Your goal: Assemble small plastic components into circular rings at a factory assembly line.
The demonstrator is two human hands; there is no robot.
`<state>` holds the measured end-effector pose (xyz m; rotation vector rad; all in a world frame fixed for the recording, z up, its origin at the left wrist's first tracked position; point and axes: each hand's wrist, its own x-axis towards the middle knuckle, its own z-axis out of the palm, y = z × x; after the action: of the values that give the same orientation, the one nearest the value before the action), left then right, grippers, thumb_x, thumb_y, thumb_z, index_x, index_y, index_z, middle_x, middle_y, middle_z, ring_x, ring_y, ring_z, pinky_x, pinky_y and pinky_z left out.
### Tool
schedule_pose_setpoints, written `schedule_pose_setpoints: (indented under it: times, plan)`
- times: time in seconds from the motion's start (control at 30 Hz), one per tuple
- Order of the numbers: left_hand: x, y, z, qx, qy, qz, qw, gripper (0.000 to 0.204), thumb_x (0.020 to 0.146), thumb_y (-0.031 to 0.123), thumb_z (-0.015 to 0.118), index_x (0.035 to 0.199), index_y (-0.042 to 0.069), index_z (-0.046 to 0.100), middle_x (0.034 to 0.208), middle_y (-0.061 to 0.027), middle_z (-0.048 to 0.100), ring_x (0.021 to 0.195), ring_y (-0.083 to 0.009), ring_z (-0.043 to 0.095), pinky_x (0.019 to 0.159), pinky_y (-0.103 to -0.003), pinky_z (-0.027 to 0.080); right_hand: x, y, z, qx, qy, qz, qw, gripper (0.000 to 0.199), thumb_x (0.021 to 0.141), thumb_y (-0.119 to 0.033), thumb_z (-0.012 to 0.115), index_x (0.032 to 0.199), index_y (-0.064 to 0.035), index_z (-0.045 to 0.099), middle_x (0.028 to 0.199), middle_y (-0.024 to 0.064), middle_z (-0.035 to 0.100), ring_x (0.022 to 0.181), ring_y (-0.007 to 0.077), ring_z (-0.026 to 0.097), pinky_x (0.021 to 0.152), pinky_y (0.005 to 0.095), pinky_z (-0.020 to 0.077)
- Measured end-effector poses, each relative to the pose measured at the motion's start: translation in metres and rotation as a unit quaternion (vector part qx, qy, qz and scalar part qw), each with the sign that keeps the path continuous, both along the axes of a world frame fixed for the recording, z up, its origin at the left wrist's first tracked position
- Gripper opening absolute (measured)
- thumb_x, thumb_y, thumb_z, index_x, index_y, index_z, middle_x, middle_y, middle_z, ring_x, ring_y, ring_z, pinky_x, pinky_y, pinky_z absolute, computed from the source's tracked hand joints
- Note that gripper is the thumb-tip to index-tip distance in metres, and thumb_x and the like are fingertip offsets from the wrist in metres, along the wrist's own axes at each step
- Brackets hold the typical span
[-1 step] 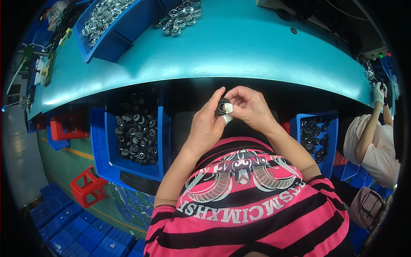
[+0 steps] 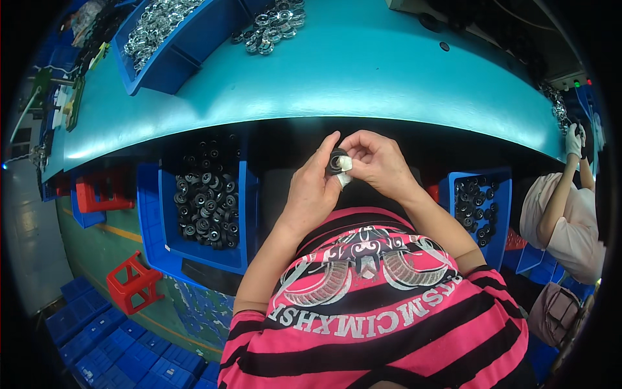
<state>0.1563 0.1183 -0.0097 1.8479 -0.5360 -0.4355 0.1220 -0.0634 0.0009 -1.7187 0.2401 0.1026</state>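
Just beyond the table's near edge, in front of my chest, I hold a small black wheel-like part (image 2: pixel 335 161) with a ring-shaped rim. My left hand (image 2: pixel 311 186) grips it between fingers and thumb. From the other side, my right hand (image 2: pixel 378 162) closes on the same part, its thumb and curled fingers at the rim. White wrapping covers both thumb tips and hides some of the part. To the left, a blue crate (image 2: pixel 245 217) holds many black wheels (image 2: pixel 206 209) with shiny centres. Another blue crate (image 2: pixel 501 211) on the right holds fewer black round parts (image 2: pixel 476 206).
The turquoise table (image 2: pixel 291 91) carries a blue bin (image 2: pixel 170 68) of clear, shiny pieces, a loose pile of shiny rings (image 2: pixel 272 29) and one dark disc (image 2: pixel 444 47). A red stool (image 2: pixel 133 283) stands left. At right, a co-worker's gloved hand (image 2: pixel 574 141) touches the table edge.
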Motion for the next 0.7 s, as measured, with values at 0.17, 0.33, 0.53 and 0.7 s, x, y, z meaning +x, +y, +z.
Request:
schedule_pose_setpoints:
  times: [0.17, 0.33, 0.53, 0.7]
  plan:
    - [-0.001, 0.0, 0.005, 0.078, -0.044, -0.006, 0.996, 0.062, 0.091, -0.003, 0.068, 0.149, 0.003, 0.047, 0.115, -0.0125, 0.069, 0.096, -0.0152, 0.067, 0.084, -0.03, 0.055, -0.001, 0.0, -0.01, 0.001, -0.007, 0.002, 1.0, 0.023, 0.084, -0.014, 0.078, 0.101, 0.0003, 0.071, 0.086, 0.0048, 0.07, 0.075, 0.009, 0.066, 0.071, 0.0256, 0.055]
    - [-0.008, -0.005, -0.014, -0.098, 0.043, 0.047, 0.993, 0.048, 0.095, -0.004, 0.064, 0.14, 0.002, 0.048, 0.108, -0.0091, 0.066, 0.093, -0.013, 0.065, 0.078, -0.028, 0.055, 0.003, -0.003, -0.012, 0.143, 0.057, -0.004, 0.988, 0.023, 0.088, -0.011, 0.072, 0.108, 0.0006, 0.069, 0.089, 0.0043, 0.071, 0.078, 0.0102, 0.067, 0.069, 0.0252, 0.056]
    - [0.001, -0.002, 0.013, -0.029, -0.046, -0.015, 0.998, 0.06, 0.085, -0.009, 0.069, 0.142, 0.003, 0.055, 0.105, -0.0083, 0.065, 0.081, -0.0129, 0.064, 0.071, -0.025, 0.053, 0.001, -0.008, -0.01, 0.201, 0.103, 0.022, 0.974, 0.021, 0.091, -0.004, 0.064, 0.111, 0.0023, 0.066, 0.091, 0.0058, 0.071, 0.078, 0.0112, 0.069, 0.069, 0.0254, 0.0578]
    - [-0.001, -0.005, 0.0, -0.044, -0.063, 0.019, 0.997, 0.057, 0.084, -0.01, 0.07, 0.139, 0.002, 0.059, 0.102, -0.0088, 0.065, 0.078, -0.0142, 0.063, 0.069, -0.027, 0.052, -0.002, -0.003, -0.017, 0.231, 0.073, 0.012, 0.97, 0.019, 0.091, -0.008, 0.07, 0.106, 0.0022, 0.067, 0.091, 0.0065, 0.071, 0.078, 0.0108, 0.069, 0.069, 0.0256, 0.0579]
